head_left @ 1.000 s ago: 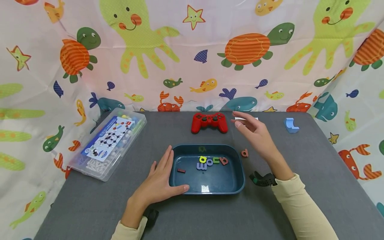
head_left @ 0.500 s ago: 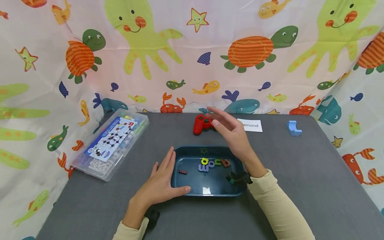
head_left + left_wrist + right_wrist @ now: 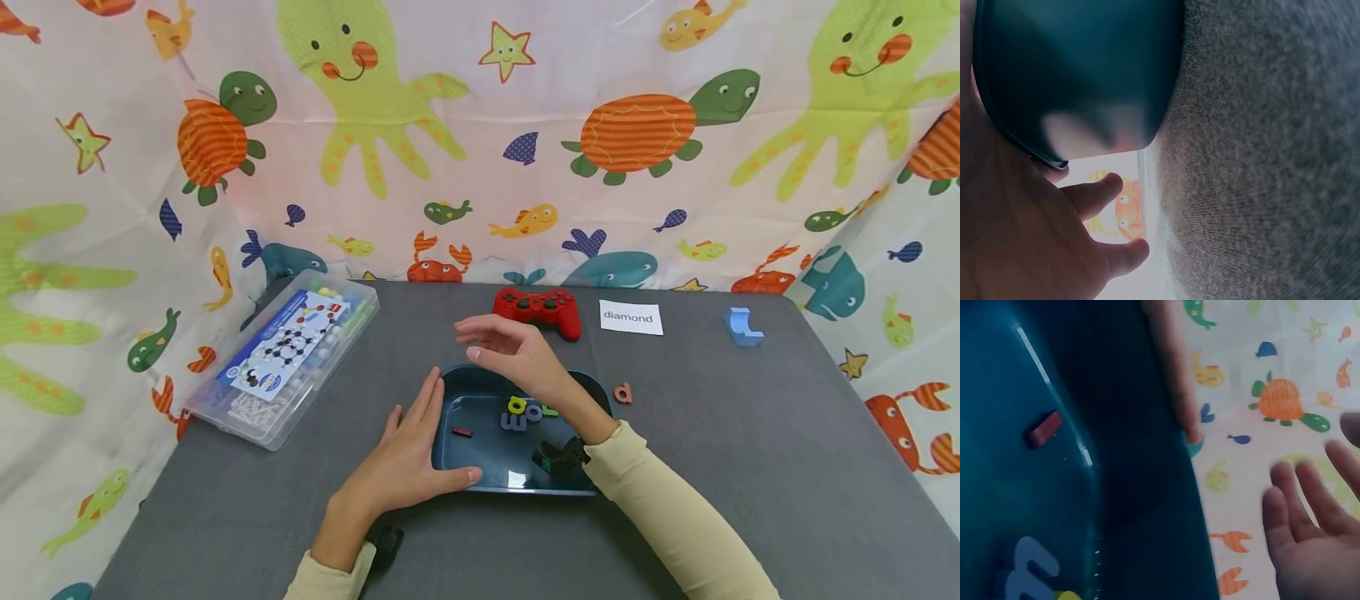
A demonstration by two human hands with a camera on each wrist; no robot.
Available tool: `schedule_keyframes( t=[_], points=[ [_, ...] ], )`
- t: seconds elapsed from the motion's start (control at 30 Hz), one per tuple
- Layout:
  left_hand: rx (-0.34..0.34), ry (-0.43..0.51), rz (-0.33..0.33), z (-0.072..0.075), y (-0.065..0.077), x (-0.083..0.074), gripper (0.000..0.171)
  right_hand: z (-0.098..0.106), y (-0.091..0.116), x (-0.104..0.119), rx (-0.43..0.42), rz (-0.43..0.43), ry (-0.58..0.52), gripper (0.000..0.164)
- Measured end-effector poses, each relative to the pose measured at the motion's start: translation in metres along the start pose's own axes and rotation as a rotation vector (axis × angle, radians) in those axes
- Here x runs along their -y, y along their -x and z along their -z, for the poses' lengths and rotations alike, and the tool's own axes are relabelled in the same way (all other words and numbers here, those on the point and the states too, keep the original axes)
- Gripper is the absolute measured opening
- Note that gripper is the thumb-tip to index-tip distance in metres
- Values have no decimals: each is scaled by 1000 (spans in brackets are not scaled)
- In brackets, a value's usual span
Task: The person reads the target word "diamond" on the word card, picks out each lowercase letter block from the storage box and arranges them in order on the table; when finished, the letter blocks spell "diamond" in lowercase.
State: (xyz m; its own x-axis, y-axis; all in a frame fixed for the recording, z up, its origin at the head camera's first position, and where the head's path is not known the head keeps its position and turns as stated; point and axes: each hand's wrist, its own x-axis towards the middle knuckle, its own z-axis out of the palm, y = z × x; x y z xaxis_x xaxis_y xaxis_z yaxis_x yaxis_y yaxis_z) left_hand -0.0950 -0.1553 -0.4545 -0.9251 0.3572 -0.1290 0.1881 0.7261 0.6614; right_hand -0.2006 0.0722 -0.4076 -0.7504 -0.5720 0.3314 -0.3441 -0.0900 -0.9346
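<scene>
A dark blue tray (image 3: 487, 477) sits in the middle of the table. My left hand (image 3: 405, 458) lies along its left side, fingers straight against the rim and thumb at the near edge. My right hand (image 3: 513, 354) hovers over the tray's far part, fingers loosely bent, holding nothing. Inside the tray are a purple letter m (image 3: 513, 422), a yellow letter (image 3: 517, 405), a purple o (image 3: 534, 412), a partly covered green letter (image 3: 550, 411) and a small dark red bar (image 3: 462, 432). My right forearm hides the tray's right part. An orange letter d (image 3: 623, 393) lies outside, to the right.
A red game controller (image 3: 540, 310) lies behind the tray, beside a white card (image 3: 631, 317) reading "diamond". Farther right stands a light blue curved block (image 3: 742, 327). A clear plastic case (image 3: 281, 358) with a molecule label lies at left. A patterned curtain (image 3: 525, 125) backs the table.
My right hand has moved left from near the card, past the controller, to above the tray. The card now shows fully. My left hand stays at the tray's side; the head view has shifted slightly.
</scene>
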Motion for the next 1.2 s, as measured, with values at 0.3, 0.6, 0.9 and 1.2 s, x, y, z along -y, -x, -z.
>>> schedule_keyframes(
  t=[0.3,0.6,0.9,1.2],
  points=[
    [3,48,5,2,0,-1,133,-3,0,-11,218,-107,117,20],
    [10,66,-9,3,1,-1,131,-9,3,-25,497,-186,269,19],
    [14,75,-12,3,2,-3,130,-14,5,-30,616,-132,481,26],
    [8,81,-26,2,2,-2,128,-23,5,-36,671,-132,606,27]
  ],
)
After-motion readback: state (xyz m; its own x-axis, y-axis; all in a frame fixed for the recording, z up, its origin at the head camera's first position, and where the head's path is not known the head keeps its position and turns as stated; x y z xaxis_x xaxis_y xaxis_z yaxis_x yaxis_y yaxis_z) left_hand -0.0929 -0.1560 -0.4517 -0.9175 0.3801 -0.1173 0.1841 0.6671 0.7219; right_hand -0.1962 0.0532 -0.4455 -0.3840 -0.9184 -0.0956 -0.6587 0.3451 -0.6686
